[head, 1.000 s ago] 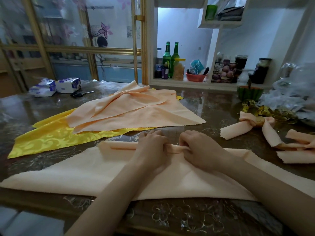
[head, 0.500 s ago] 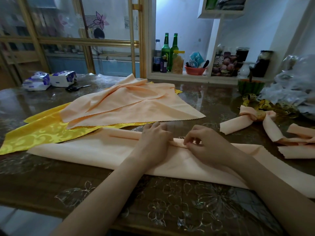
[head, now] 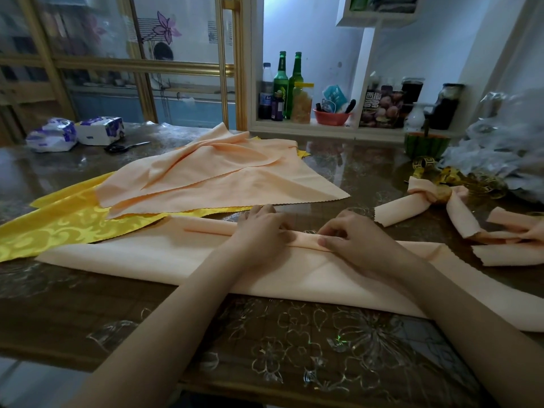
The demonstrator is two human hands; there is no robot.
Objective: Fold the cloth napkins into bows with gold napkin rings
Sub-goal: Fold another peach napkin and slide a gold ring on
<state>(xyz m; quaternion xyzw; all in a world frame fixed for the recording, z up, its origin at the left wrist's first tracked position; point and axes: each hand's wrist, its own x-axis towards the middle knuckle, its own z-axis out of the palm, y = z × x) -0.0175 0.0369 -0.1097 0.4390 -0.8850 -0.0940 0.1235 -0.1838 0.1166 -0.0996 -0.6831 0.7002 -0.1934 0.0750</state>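
Note:
A peach cloth napkin (head: 141,257) lies as a wide flat band across the table in front of me, its far edge rolled into a narrow fold. My left hand (head: 262,231) and my right hand (head: 350,240) sit side by side on that fold, fingers curled and pinching the rolled edge. Behind them more peach napkins (head: 223,178) are piled loosely on a yellow patterned cloth (head: 67,228). At the right a finished peach bow (head: 424,195) lies with a gold napkin ring (head: 441,194) around its middle; a second folded peach piece (head: 506,245) is beside it.
Loose gold rings (head: 424,163) and crumpled clear plastic (head: 500,148) sit at the back right. Scissors (head: 123,146) and tissue packs (head: 100,131) lie at the back left. Bottles (head: 281,83) and jars stand on a shelf behind the table. The glass table top (head: 294,348) reaches its near edge below my forearms.
The napkin's band has grown narrower as the far edge was rolled toward me. Both hands stay on the fold, and the view has tilted slightly.

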